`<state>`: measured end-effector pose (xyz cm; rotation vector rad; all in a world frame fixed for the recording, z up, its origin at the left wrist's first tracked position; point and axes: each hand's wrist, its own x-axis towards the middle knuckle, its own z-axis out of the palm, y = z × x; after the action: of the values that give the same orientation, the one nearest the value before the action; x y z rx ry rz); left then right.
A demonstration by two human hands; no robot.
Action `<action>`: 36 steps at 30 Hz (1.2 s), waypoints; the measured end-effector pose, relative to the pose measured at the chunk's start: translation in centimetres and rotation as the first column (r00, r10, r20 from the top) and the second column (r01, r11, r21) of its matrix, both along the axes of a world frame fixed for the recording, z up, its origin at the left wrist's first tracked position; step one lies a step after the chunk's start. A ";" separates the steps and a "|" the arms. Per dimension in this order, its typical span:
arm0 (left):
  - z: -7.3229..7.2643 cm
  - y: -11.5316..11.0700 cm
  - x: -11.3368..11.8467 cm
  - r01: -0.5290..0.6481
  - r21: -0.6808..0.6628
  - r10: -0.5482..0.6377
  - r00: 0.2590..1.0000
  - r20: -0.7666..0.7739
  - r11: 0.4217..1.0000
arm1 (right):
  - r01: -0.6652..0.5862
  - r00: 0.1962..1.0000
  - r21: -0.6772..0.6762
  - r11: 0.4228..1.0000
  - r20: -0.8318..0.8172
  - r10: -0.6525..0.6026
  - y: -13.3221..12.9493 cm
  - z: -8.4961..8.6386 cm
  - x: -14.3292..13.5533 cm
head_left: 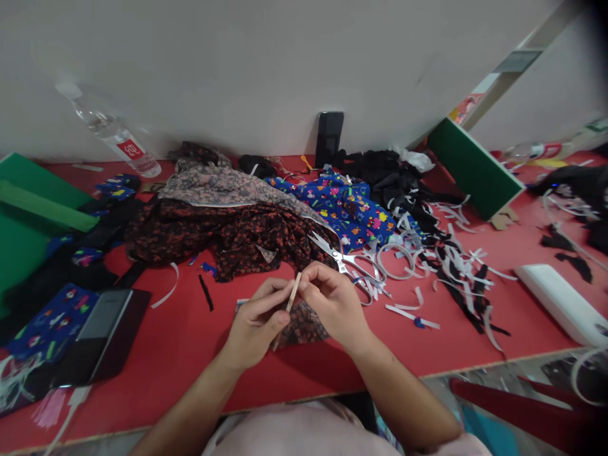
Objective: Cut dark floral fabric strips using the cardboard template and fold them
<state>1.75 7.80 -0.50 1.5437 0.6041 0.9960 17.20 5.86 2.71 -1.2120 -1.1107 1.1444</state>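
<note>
My left hand (256, 326) is closed, pinching a narrow beige-brown strip (294, 292) between thumb and fingers. My right hand (335, 304) is closed too, its fingertips pinched at the strip's upper end. Whether the strip is folded cloth or something stiffer, I cannot tell. Beneath both hands lies a dark floral cloth piece (308, 324), partly covered by them. Just beyond the right hand, metal scissors (342, 258) rest with their blades apart. A heap of dark red floral fabric (228, 231) lies behind the hands.
Blue patterned cloth (354, 212) and white and black scraps (460, 272) spread to the right, near a white case (560, 301). A phone (329, 136) leans on the wall. Left are a water bottle (116, 136), a black device (104, 335) with a cable and a green panel (28, 234).
</note>
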 end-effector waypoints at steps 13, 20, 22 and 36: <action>0.0 0.1 0.0 0.004 -0.012 -0.004 1.000 0.030 1.000 | -0.030 0.999 0.070 0.997 -0.030 0.033 0.0 0.2 0.0; -0.1 0.0 0.1 -0.015 0.057 0.014 1.000 0.018 0.998 | -0.042 0.995 0.035 0.999 -0.094 0.045 0.0 0.4 0.0; 0.0 0.0 0.1 -0.027 0.075 0.026 1.000 0.012 0.997 | -0.052 0.993 0.022 0.998 -0.106 0.054 0.0 0.3 0.0; -0.1 -0.1 0.2 -0.026 0.053 0.025 1.000 0.018 0.998 | -0.020 0.998 0.009 1.000 -0.063 0.021 0.1 0.0 -0.1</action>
<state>1.92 7.70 -0.62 1.5759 0.5904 1.0511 17.13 5.93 2.72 -1.1528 -1.0819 1.1841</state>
